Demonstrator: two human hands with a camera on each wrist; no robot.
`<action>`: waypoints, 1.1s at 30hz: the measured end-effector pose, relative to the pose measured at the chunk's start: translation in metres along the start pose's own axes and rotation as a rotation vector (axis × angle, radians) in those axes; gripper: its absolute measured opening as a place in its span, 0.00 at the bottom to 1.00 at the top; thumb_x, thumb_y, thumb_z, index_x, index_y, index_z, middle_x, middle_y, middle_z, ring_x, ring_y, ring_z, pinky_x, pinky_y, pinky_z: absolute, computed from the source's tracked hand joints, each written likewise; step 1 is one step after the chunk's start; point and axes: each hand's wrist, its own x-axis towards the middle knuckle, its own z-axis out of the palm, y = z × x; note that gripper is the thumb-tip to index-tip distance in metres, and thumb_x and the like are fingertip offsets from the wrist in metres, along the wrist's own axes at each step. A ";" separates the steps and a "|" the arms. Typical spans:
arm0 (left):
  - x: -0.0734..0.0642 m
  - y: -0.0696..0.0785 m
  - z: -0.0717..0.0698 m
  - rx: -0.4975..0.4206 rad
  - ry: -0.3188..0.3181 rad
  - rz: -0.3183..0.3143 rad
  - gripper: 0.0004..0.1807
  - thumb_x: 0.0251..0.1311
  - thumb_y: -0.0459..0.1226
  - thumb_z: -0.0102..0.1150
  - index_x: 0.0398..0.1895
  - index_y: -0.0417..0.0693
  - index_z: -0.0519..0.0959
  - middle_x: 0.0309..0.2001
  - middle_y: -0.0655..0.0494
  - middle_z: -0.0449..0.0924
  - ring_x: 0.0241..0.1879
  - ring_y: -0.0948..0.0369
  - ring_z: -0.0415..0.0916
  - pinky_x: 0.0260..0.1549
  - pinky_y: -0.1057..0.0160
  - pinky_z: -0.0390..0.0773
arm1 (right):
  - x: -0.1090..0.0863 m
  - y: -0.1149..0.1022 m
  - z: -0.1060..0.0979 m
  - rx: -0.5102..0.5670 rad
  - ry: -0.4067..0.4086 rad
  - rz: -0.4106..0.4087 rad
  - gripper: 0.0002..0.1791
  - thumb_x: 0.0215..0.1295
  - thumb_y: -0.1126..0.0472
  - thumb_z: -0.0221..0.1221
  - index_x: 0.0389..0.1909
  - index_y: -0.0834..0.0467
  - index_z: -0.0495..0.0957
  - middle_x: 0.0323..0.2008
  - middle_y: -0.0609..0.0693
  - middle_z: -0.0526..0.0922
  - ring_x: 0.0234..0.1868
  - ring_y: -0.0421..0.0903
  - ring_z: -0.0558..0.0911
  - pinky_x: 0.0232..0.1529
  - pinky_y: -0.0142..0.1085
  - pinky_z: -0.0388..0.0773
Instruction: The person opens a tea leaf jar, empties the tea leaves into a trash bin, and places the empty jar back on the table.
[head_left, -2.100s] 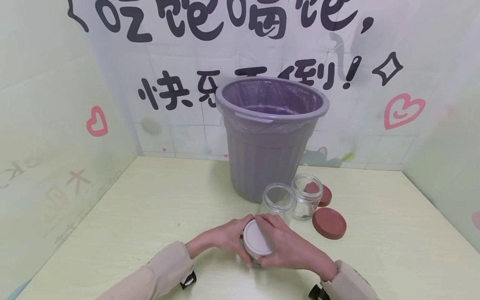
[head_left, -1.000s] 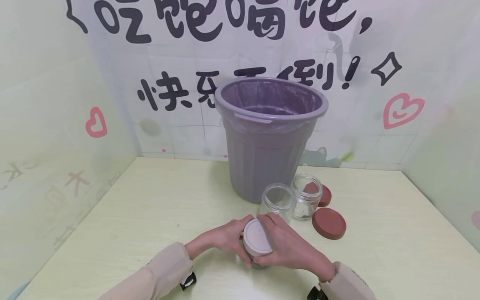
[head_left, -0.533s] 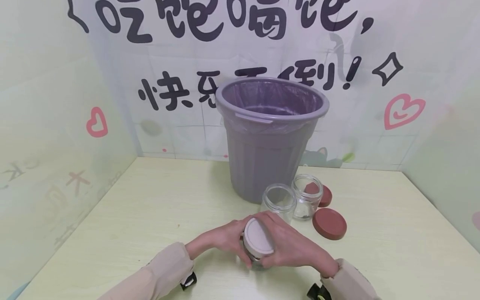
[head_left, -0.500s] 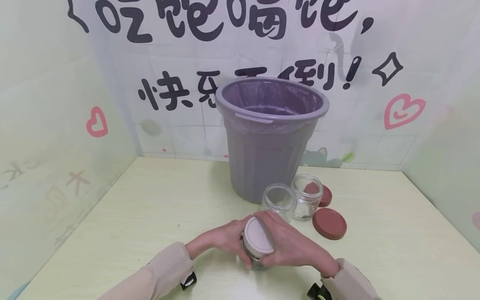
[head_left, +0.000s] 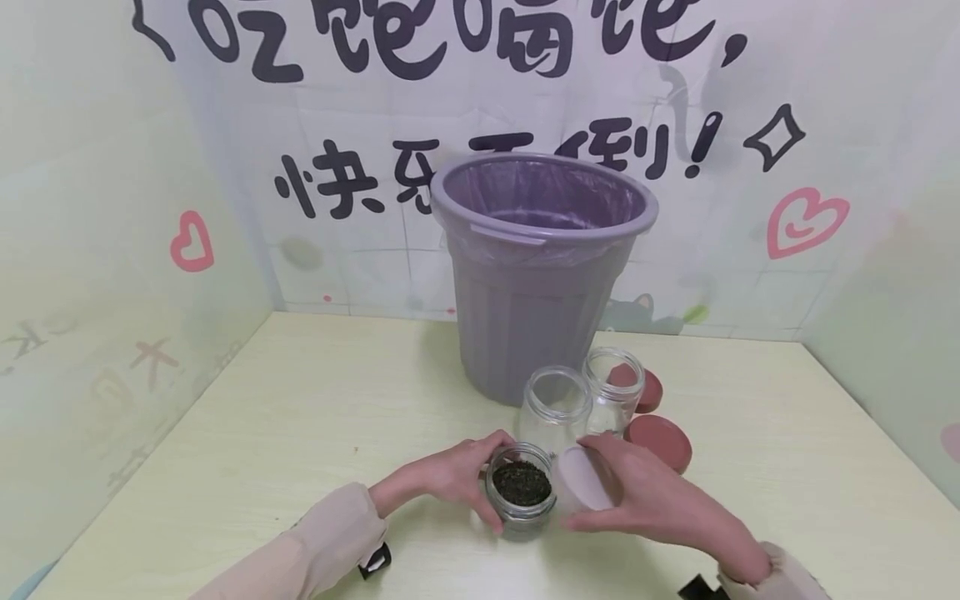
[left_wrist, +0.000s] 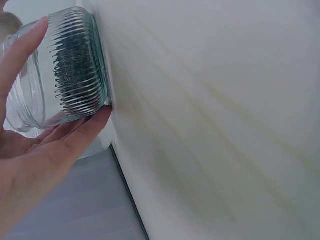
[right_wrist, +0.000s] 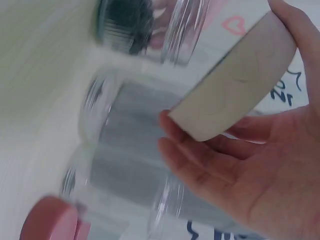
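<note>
A ribbed glass jar (head_left: 522,521) with dark, crumbly contents that look like loose tea stands upright, its mouth uncovered. My left hand (head_left: 457,479) grips it round the left side; in the left wrist view the thumb and fingers span the jar (left_wrist: 75,65). Just right of it, my right hand (head_left: 645,496) holds a pale jar lid (head_left: 585,479), tilted, between thumb and fingers. The right wrist view shows the lid (right_wrist: 235,80) apart from the jar's rim.
Two uncovered glass jars (head_left: 557,408) (head_left: 613,396) stand behind my hands, with two red lids (head_left: 663,437) (head_left: 651,392) to their right. A grey lined bin (head_left: 536,308) rises at the back. Walls enclose the table (head_left: 322,400) on the left, right and back.
The pale lid has come off the jar, and my right hand has moved right with it. The dark contents now show. My left hand has kept its grip on the jar.
</note>
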 end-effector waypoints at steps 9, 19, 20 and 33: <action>-0.004 -0.002 -0.005 0.012 0.011 -0.028 0.44 0.26 0.36 0.76 0.51 0.44 0.62 0.52 0.50 0.71 0.53 0.53 0.67 0.54 0.57 0.66 | -0.018 0.040 0.009 -0.179 -0.074 0.119 0.41 0.32 0.43 0.69 0.42 0.67 0.67 0.34 0.51 0.71 0.33 0.43 0.72 0.33 0.38 0.74; -0.009 -0.007 -0.011 -0.018 0.047 -0.051 0.43 0.27 0.33 0.75 0.51 0.40 0.61 0.51 0.47 0.70 0.53 0.50 0.67 0.50 0.54 0.70 | -0.012 0.050 0.026 -0.225 -0.103 0.236 0.42 0.28 0.42 0.70 0.38 0.70 0.68 0.30 0.56 0.71 0.30 0.48 0.73 0.32 0.43 0.75; -0.009 -0.008 -0.012 -0.016 0.051 -0.055 0.42 0.28 0.34 0.75 0.51 0.40 0.61 0.51 0.46 0.70 0.53 0.50 0.67 0.50 0.53 0.70 | -0.010 0.050 0.028 -0.238 -0.104 0.247 0.42 0.28 0.42 0.70 0.37 0.71 0.68 0.29 0.56 0.70 0.28 0.48 0.73 0.30 0.44 0.75; -0.009 -0.009 -0.015 0.000 0.090 -0.086 0.44 0.29 0.36 0.75 0.52 0.39 0.60 0.51 0.44 0.71 0.53 0.48 0.67 0.53 0.50 0.66 | 0.002 0.055 0.041 -0.390 -0.019 0.346 0.51 0.28 0.30 0.64 0.38 0.75 0.68 0.34 0.66 0.71 0.16 0.51 0.71 0.13 0.40 0.70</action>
